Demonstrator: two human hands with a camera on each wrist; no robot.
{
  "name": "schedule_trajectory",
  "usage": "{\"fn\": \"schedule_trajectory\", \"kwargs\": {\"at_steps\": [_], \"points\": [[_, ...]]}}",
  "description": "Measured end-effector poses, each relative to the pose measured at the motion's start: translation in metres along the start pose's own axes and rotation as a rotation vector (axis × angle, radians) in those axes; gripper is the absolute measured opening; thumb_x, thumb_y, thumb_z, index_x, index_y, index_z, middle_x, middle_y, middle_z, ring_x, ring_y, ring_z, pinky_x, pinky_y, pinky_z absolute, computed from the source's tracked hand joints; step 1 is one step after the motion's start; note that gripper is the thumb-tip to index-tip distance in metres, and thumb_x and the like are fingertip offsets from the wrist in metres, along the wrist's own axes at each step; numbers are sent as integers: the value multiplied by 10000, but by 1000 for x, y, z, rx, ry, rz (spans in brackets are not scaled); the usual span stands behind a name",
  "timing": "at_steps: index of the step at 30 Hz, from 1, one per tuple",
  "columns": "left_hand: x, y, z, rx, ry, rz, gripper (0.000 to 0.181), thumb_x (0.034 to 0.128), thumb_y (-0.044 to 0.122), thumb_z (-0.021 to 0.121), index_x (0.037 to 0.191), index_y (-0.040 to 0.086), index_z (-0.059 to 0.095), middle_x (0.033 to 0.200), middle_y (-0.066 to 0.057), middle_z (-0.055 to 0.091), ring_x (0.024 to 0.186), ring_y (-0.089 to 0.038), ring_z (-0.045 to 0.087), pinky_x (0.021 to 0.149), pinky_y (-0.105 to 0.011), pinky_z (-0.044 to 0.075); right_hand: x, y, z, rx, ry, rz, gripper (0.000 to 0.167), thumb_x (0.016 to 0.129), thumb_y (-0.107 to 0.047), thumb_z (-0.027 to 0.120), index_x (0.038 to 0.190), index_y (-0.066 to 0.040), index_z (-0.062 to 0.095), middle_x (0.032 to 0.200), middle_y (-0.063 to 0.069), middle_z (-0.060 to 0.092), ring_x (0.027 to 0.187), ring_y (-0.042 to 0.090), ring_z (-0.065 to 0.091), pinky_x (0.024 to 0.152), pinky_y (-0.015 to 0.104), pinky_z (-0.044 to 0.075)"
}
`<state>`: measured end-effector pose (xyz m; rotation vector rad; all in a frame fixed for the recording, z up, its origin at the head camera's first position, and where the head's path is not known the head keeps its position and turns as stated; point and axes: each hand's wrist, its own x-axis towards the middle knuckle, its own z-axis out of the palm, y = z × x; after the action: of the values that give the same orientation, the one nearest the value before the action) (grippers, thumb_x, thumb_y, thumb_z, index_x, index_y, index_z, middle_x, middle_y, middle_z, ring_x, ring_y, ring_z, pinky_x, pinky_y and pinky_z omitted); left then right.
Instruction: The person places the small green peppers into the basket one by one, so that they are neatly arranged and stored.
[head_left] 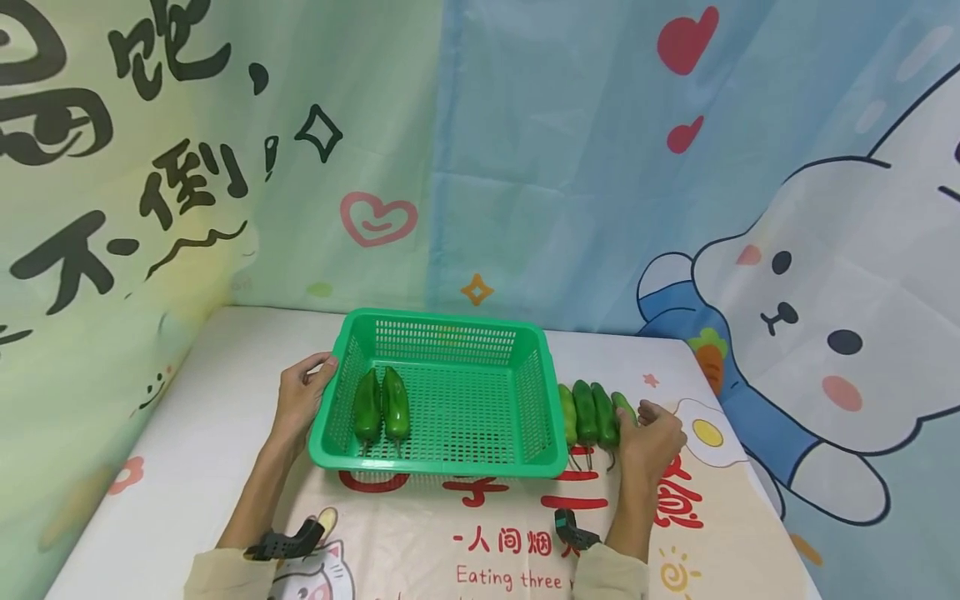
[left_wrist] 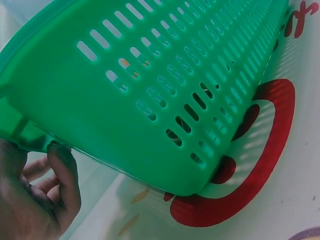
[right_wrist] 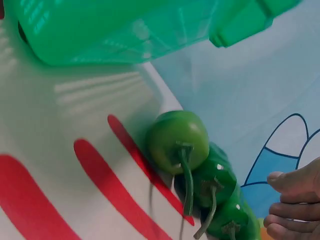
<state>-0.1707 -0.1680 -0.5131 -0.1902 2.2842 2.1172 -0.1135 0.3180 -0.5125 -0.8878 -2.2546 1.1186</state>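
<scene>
A green plastic basket (head_left: 480, 471) with slotted walls stands in the middle of the table, two green peppers (head_left: 396, 404) lying side by side at its left. At the basket's left rim, my left hand (head_left: 303, 396) grips the edge with bent fingers; the left wrist view shows the fingertips (left_wrist: 61, 146) against the rim. Just right of the basket, several green peppers (head_left: 585, 412) lie in a row, stems toward me. My right hand (head_left: 651, 437) is beside the rightmost pepper (head_left: 622, 406), partly covering it. In the right wrist view, its fingers look loosely extended, apart from the visible peppers.
A printed cloth (head_left: 420, 533) with red characters covers the front of the white table (head_left: 202, 400). Behind the table hangs a patterned curtain (head_left: 517, 167) with a white cartoon rabbit at the right. Dark wrist straps (head_left: 288, 543) sit on both forearms.
</scene>
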Motion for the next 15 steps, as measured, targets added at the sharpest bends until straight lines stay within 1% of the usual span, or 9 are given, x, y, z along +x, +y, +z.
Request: {"fn": "schedule_trajectory", "kwargs": {"at_steps": [4, 8, 11, 15], "points": [[0, 1, 1, 2, 6, 7, 522, 1160, 327, 564, 1542, -29, 559, 967, 40, 828, 750, -5, 762, 692, -186, 664, 4, 6, 0, -21, -14, -14, 444, 1041, -120, 743, 1409, 114, 658, 1384, 353, 672, 1320, 501, 590, 1197, 629, 494], [-1, 1, 1, 0, 3, 17, 530, 1160, 326, 564, 1544, -40, 553, 990, 13, 831, 750, -11, 765, 684, -193, 667, 6, 12, 1, -36, -32, -15, 451, 1055, -130, 729, 1410, 135, 644, 1376, 373, 664, 1323, 521, 596, 1195, 643, 502], [-1, 0, 1, -7, 2, 20, 529, 1161, 328, 561, 1541, -40, 552, 971, 30, 825, 740, -18, 764, 673, -200, 667, 6, 15, 3, -29, -47, -8, 459, 1055, -113, 727, 1417, 151, 627, 1373, 389, 652, 1353, 532, 551, 1198, 650, 477], [-1, -1, 0, -14, 3, 24, 526, 1162, 323, 560, 1538, -45, 553, 952, 50, 821, 739, -22, 762, 671, -199, 665, 6, 19, 6, -14, -42, -24, 455, 1033, -60, 744, 1402, 177, 621, 1360, 408, 656, 1351, 542, 572, 1196, 648, 490]]}}
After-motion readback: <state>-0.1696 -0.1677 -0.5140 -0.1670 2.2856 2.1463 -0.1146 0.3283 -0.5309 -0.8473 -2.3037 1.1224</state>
